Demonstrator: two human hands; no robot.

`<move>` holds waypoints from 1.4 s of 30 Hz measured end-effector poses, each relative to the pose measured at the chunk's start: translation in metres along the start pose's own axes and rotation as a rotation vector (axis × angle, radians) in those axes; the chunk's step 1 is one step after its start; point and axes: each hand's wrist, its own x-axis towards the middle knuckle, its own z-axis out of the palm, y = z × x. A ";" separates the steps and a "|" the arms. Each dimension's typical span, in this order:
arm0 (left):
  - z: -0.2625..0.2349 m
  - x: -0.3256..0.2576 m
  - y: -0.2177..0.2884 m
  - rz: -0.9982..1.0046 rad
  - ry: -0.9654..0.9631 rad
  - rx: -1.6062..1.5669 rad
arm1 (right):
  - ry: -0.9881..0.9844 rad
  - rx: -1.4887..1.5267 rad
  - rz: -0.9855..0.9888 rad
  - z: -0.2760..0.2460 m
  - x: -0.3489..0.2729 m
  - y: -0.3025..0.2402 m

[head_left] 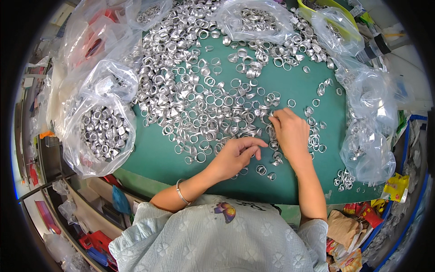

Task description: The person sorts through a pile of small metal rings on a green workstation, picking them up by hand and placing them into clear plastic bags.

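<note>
Loose silver-coloured metal rings (213, 109) lie heaped over the green tabletop (154, 145). Over the near right edge of this heap, my right hand (291, 133) has its thumb and forefinger pinched together at a ring (265, 119). My left hand (236, 156) is just left of it, palm turned inward. Its fingers reach out toward the right hand, a little apart, and it holds nothing that I can see. A few rings (261, 170) lie below and between the hands. Several more rings (316, 144) sit close to the right of my right wrist.
At the left stands an open clear plastic bag (74, 140) full of rings. Another ring-filled bag (226, 25) lies at the far side, near a yellow-green basin (346, 16). Clear bags (369, 118) line the right edge, with a small ring pile (344, 180) at the near right corner.
</note>
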 end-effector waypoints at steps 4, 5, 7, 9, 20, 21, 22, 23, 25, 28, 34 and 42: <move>-0.001 -0.002 -0.010 0.158 0.137 0.003 | 0.061 0.806 0.287 -0.009 -0.012 -0.003; 0.000 -0.002 -0.013 0.216 0.180 -0.004 | -0.118 1.035 0.507 -0.019 -0.016 -0.003; 0.004 -0.002 -0.005 0.194 0.192 -0.026 | -0.221 1.474 0.648 -0.020 -0.029 -0.003; 0.009 -0.004 0.004 0.193 0.204 -0.014 | -0.263 1.705 0.743 -0.019 -0.040 -0.009; 0.016 -0.011 0.008 0.200 0.179 0.081 | -0.065 1.487 0.514 -0.013 -0.072 -0.028; 0.016 -0.012 0.007 0.203 0.166 0.059 | -0.058 1.398 0.502 -0.016 -0.073 -0.030; 0.016 -0.013 0.006 0.207 0.152 0.037 | -0.051 1.309 0.489 -0.018 -0.073 -0.031; 0.015 -0.013 0.005 0.210 0.139 0.015 | -0.035 1.217 0.411 -0.018 -0.074 -0.032; 0.016 -0.012 0.001 0.242 0.129 -0.013 | 0.000 1.029 0.260 -0.018 -0.074 -0.033; 0.013 -0.011 -0.002 0.265 0.144 0.043 | 0.085 0.784 0.136 -0.015 -0.072 -0.031; -0.006 -0.005 0.008 0.066 0.194 -0.482 | 0.035 0.731 0.351 -0.014 -0.073 -0.012; -0.018 -0.016 -0.011 -0.047 0.053 -0.707 | 0.199 0.272 0.094 -0.008 -0.026 -0.028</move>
